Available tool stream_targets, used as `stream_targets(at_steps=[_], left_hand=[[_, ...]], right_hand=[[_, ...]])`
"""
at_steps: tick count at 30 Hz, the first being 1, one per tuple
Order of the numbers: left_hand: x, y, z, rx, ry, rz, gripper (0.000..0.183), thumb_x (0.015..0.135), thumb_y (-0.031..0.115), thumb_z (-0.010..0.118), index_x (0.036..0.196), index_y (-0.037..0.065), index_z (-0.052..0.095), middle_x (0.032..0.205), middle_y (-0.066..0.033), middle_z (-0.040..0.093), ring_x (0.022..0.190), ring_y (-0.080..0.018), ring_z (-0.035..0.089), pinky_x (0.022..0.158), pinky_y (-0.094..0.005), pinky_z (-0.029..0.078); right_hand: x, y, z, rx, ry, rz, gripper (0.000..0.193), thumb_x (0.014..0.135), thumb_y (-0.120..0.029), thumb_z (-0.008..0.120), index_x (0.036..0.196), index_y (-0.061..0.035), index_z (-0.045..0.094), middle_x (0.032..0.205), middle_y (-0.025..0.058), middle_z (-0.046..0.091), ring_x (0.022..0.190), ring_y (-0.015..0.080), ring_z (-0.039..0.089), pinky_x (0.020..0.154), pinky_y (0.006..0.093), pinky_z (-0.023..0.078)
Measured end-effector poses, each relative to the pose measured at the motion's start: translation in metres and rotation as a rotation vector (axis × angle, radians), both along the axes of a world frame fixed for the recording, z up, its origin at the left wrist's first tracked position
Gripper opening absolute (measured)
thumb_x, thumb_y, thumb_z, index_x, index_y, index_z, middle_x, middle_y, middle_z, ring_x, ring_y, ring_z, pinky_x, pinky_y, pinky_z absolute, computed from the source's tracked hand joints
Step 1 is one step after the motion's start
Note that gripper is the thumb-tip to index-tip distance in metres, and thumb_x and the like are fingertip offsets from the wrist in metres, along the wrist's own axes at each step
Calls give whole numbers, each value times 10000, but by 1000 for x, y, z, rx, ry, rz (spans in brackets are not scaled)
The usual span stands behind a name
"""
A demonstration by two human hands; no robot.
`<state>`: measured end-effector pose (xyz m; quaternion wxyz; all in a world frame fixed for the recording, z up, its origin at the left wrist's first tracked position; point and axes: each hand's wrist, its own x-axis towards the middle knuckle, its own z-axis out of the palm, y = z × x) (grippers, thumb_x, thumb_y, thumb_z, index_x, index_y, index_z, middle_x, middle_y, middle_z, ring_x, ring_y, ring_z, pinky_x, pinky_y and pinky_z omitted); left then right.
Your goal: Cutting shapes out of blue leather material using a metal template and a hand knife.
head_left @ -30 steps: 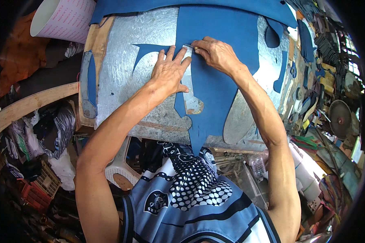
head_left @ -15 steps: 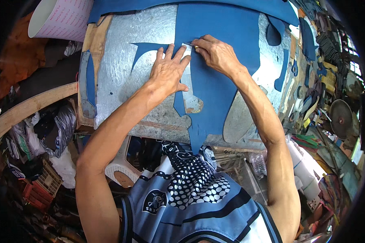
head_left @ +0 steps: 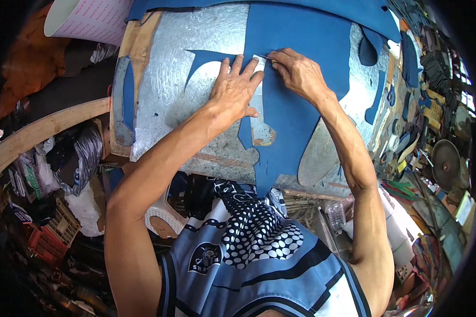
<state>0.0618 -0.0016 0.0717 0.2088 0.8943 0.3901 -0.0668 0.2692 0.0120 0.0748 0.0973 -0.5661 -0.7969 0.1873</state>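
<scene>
Spreading flat, the left hand [head_left: 235, 87] part-covers a template [head_left: 257, 100]; the right hand [head_left: 301, 75] pinches an obscured blade [head_left: 264, 56]; red-lettered white roll [head_left: 90, 20] cropped.

The blue sheet [head_left: 314, 45] lies flat on the counter [head_left: 166, 71], broad at the far end and tapering to a point past the near edge. Lengthwise on its left part rests a narrow pale-grey template [head_left: 258, 113], brown-stained at its wider near end; beside its far tip, a thin blade [head_left: 264, 57] juts leftward from the right hand [head_left: 300, 75].
</scene>
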Motion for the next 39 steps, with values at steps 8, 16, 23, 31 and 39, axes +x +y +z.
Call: stream_targets(at_steps=[8, 16, 23, 31, 39], left_hand=[[-3, 0, -3, 4, -4, -4, 980, 602, 502, 880, 1411, 101, 499, 1550, -144, 344, 1426, -392, 308, 1166, -560, 252], [-2, -2, -6, 6, -34, 21, 982, 584, 485, 895, 1406, 114, 507, 1553, -141, 357, 1440, -386, 299, 1184, -549, 232], [-2, -1, -8, 2, -40, 23, 984, 582, 498, 892, 1404, 117, 509, 1552, -137, 360, 1442, -388, 293, 1186, -552, 229], [-3, 0, -4, 13, -42, -11, 989, 581, 519, 884, 1397, 105, 507, 1543, -156, 363, 1437, -410, 287, 1187, -560, 219], [-14, 3, -18, 57, -171, -91, 1028, 591, 558, 867, 1399, 41, 498, 1535, -192, 349, 1460, -428, 214, 1189, -594, 167]], right_hand=[[7, -4, -7, 93, 35, 27, 225, 925, -162, 607, 1115, -82, 700, 1103, 78, 705, 929, 323, 685, 799, 415, 563], [16, -4, -6, -22, 54, 11, 249, 923, -146, 615, 1142, -54, 691, 1156, 107, 698, 991, 323, 681, 861, 391, 555], [20, -3, -5, -60, 38, 8, 276, 927, -153, 607, 1172, -48, 679, 1192, 106, 689, 1031, 310, 678, 886, 389, 551], [24, -3, -4, -110, 101, -9, 266, 924, -168, 595, 1136, -36, 688, 1201, 121, 683, 1059, 326, 664, 903, 407, 541], [-31, -50, 15, -123, 576, -509, 328, 911, -150, 648, 1198, 8, 636, 1080, 235, 670, 1032, 384, 647, 904, 413, 504]])
